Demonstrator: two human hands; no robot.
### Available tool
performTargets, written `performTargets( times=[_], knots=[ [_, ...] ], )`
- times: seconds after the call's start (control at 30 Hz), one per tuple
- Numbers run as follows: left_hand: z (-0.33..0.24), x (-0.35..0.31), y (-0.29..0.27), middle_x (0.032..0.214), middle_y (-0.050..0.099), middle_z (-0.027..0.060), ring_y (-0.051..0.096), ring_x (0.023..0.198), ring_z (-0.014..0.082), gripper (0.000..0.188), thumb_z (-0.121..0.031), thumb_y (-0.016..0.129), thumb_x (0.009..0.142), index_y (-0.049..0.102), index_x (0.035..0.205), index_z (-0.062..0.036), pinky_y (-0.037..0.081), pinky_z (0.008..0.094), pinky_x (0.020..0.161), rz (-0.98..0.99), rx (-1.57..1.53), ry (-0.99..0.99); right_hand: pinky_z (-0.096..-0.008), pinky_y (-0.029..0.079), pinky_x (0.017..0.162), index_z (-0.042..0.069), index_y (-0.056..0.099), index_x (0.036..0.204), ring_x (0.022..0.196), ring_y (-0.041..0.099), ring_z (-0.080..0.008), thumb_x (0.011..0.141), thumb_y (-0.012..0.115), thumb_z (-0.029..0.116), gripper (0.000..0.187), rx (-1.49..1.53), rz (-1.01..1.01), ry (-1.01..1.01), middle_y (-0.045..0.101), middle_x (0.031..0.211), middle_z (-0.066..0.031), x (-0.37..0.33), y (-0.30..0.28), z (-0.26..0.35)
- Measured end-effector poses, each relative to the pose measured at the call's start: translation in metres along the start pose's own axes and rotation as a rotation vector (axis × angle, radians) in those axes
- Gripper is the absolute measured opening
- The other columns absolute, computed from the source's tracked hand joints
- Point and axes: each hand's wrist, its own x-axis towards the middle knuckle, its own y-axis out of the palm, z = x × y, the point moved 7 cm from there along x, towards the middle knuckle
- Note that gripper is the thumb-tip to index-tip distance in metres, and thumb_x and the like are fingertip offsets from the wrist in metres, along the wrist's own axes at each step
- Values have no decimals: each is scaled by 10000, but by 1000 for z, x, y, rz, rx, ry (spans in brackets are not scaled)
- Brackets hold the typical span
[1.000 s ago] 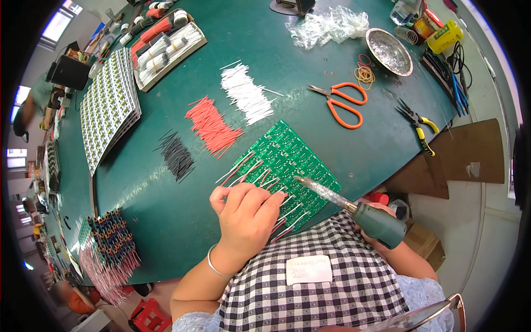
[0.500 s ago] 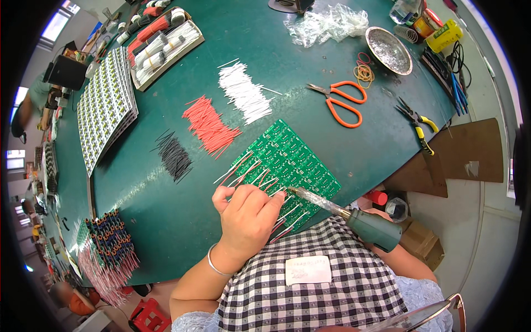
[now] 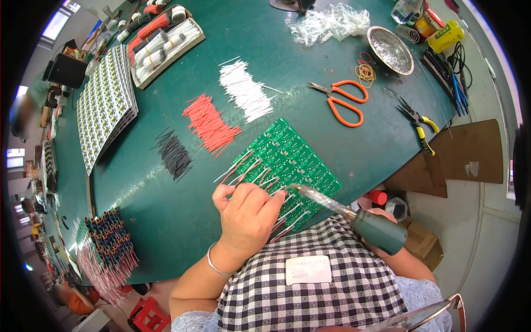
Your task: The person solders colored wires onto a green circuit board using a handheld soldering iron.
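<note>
A green circuit board (image 3: pixel 303 157) lies on the table in front of me, with thin red and white wires standing off its near-left part. My left hand (image 3: pixel 249 218) rests over that edge, thumb and fingers pinched together on a thin wire (image 3: pixel 281 192), whose end is mostly hidden by the fingertips. In my right hand (image 3: pixel 386 214), largely covered by the handle, is a soldering iron (image 3: pixel 379 231) with a thick green grip. Its tip points left, close to my left fingertips and just above the board; whether it touches cannot be made out.
Piles of black (image 3: pixel 174 155), red (image 3: pixel 211 124) and white wires (image 3: pixel 245 91) lie beyond the board. Orange-handled scissors (image 3: pixel 347 102), yellow-black pliers (image 3: pixel 416 124) and a metal bowl (image 3: pixel 390 51) are at right. Board panels (image 3: pixel 106 105) and a wired bundle (image 3: pixel 109 249) are at left.
The soldering iron has shifted slightly to the right, its tip drawing a little away from my left fingertips. My left hand stays nearly where it was.
</note>
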Motion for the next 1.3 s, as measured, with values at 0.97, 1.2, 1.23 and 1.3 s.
performTargets(
  times=[0.97,1.2,1.23,1.3],
  knots=[
    [-1,4,0,634,479,-52,514,690,121,173,-56,724,644,671,770,-162,288,349,780,6,-6,-9,-351,498,775,10,590,1083,876,628,-240,759,688,162,371,-192,-117,-152,635,1043,-108,2,-15,15],
    [-4,3,3,676,465,-45,519,756,130,148,-110,659,710,685,848,-157,292,376,787,70,-12,22,-216,395,542,-12,539,1151,600,535,-108,886,522,227,358,254,-654,-33,577,689,-61,39,-84,38],
    [-4,1,1,676,465,-45,519,756,130,148,-110,659,710,685,848,-157,292,376,787,54,-31,41,-214,396,504,-25,526,1165,585,526,-111,890,514,232,377,162,-655,-106,578,717,-88,49,-98,46],
    [-1,-1,-1,644,471,-37,527,718,154,228,-49,719,611,686,801,-171,289,365,770,63,12,-11,-214,392,460,-37,517,1167,563,513,-115,903,503,249,390,220,-747,-222,577,722,-100,61,-120,64]
  ],
)
